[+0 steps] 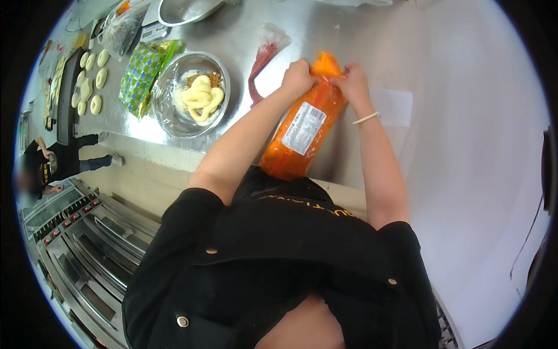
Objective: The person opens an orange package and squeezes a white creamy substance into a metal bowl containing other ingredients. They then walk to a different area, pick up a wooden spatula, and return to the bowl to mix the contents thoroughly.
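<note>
An orange plastic package (301, 126) with a white printed label lies at the table edge, close to my body. My left hand (301, 77) pinches its gathered neck from the left, and my right hand (352, 83) grips the same neck from the right. The bag's loose orange end sticks up between them. Left of my left hand lies a narrow clear bag with dark red contents (261, 65). Farther left, a steel mixing bowl (222, 65) holds a pale yellow creamy mass, white stuff and brown crumbs, with clear film along its left side.
A green and blue patterned bag (141, 78) leans by the bowl. Beyond are a digital scale (153, 32), another steel bowl (185, 11), dough rings (101, 78) and a dark tray (67, 104). A white sheet (392, 107) lies right. A person (56, 161) stands by ovens (96, 244).
</note>
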`<action>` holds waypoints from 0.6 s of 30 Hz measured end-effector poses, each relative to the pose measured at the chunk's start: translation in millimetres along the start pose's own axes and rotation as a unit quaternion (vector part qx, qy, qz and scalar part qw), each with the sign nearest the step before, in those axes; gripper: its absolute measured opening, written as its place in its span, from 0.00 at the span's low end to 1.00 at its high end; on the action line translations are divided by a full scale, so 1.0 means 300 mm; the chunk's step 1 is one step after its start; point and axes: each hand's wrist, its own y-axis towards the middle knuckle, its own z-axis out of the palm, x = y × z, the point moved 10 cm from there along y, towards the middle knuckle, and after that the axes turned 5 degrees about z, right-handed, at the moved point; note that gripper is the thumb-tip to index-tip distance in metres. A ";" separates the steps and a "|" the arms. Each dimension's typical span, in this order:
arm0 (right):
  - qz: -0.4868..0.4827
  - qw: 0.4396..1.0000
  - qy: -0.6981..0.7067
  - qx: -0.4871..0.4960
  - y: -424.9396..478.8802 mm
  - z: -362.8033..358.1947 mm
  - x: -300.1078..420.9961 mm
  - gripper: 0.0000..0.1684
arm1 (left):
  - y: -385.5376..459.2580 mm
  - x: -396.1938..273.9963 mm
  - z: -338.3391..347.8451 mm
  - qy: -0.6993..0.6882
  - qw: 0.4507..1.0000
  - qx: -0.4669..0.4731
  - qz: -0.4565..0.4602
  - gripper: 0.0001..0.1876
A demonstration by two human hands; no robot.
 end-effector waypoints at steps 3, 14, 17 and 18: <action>0.053 0.965 0.118 0.230 -0.013 0.111 0.017 0.23 | -0.028 0.038 -0.023 -0.072 0.997 -0.014 0.007 0.19; -0.101 0.859 0.195 0.462 -0.457 0.424 0.593 0.09 | -0.621 0.187 -0.463 -0.294 0.949 -0.042 -0.104 0.09; -0.076 0.836 0.176 0.513 -0.518 0.547 0.651 0.10 | -0.706 0.305 -0.502 -0.353 0.921 -0.071 -0.150 0.11; -0.058 0.825 0.179 0.533 -0.539 0.576 0.654 0.11 | -0.731 0.339 -0.500 -0.393 0.902 -0.078 -0.160 0.11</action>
